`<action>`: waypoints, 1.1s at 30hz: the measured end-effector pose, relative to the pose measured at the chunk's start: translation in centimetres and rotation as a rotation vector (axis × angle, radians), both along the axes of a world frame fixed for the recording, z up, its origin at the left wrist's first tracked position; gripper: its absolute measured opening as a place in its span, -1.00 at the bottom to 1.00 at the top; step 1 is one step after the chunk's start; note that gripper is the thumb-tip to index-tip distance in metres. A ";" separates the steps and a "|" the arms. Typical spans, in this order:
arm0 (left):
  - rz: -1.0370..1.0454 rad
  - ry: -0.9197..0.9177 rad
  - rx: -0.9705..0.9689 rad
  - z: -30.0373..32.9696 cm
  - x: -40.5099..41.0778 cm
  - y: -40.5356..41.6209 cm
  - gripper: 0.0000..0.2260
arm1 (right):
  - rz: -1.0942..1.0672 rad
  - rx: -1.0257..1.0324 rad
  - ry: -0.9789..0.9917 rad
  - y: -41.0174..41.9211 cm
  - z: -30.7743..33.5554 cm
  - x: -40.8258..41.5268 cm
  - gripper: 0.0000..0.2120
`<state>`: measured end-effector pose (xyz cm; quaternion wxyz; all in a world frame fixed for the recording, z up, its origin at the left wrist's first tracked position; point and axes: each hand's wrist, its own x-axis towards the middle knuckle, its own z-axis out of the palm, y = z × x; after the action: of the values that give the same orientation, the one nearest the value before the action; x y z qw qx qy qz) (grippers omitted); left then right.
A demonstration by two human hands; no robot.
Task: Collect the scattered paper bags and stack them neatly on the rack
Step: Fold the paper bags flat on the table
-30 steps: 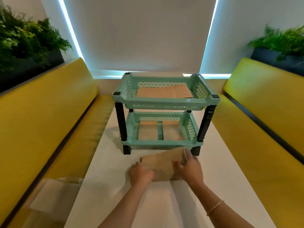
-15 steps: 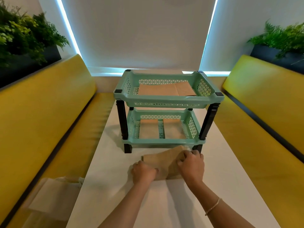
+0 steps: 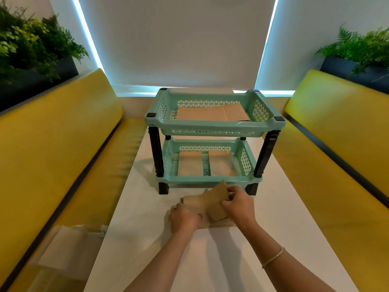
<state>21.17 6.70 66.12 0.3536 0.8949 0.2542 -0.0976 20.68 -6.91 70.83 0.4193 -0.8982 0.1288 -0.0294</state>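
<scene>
A mint-green two-tier rack (image 3: pixel 214 125) with black posts stands on the white table (image 3: pixel 273 218). A flat brown paper bag (image 3: pixel 202 113) lies in its top tray, and brown bags (image 3: pixel 188 163) lie in the bottom tray. Just in front of the rack, a small stack of brown paper bags (image 3: pixel 207 202) rests on the table. My left hand (image 3: pixel 184 220) grips the stack's left end. My right hand (image 3: pixel 239 204) pinches its right end, which is tilted up off the table.
Yellow benches (image 3: pixel 52 148) run along both sides of the table, with planters of green ferns (image 3: pixel 31 45) behind them. A pale paper bag (image 3: pixel 69 247) lies on the left bench seat. A white blind covers the far wall.
My right hand has curled round the right end of the bag stack and raised it from flat to tilted. My left hand has stayed on the left end.
</scene>
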 end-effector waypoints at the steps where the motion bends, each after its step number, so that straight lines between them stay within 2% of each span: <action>1: -0.006 -0.008 -0.022 0.1 -0.1 0.1 -0.42 | 0.026 -0.030 0.010 0.1 -0.1 0.0 -0.73; 3: -0.016 -0.042 -0.092 0.1 -0.2 0.4 -0.39 | 0.060 -0.082 0.030 0.0 0.0 -0.1 -0.77; 5: 0.037 -0.120 -0.241 0.5 -0.6 0.8 -0.32 | 0.080 -0.034 0.041 -0.6 0.8 -0.4 -0.83; 7: 0.108 -0.256 -0.435 1.1 -1.2 1.1 -0.28 | 0.140 0.147 0.087 -1.5 2.0 -1.0 -0.86; 10: 0.122 -0.444 -0.740 1.9 -3.0 1.8 -0.30 | 0.289 0.470 0.170 -3.2 2.8 -2.7 -0.78; 13: 0.085 -0.506 -0.885 2.1 -5.2 1.7 -0.51 | 0.274 0.621 0.176 -4.3 1.8 -4.6 -0.71; 16: 0.064 -0.528 -0.885 1.2 -7.5 0.7 -0.60 | 0.139 0.658 0.117 -4.1 -0.3 -7.0 -0.72; 21: 0.018 -0.478 -0.802 -0.1 -9.9 -0.6 -0.58 | -0.024 0.644 0.051 -3.4 -3.4 -10.1 -0.68; 28: -0.077 -0.478 -0.762 0.9 -10.2 -0.5 -0.58 | 0.003 0.629 -0.050 -4.1 -2.6 -10.0 -0.63; 31: -0.112 -0.397 -0.619 -0.5 -10.5 -0.2 -0.54 | 0.016 0.573 0.017 -4.3 -3.4 -10.4 -0.66; 33: -0.126 -0.328 -0.547 -1.2 -10.6 0.0 -0.60 | 0.030 0.536 0.043 -4.4 -3.4 -10.5 -0.69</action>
<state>10.52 6.73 64.95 0.6103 0.7845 0.1025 -0.0386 10.22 -11.30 67.39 0.6398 -0.7572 0.1278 0.0310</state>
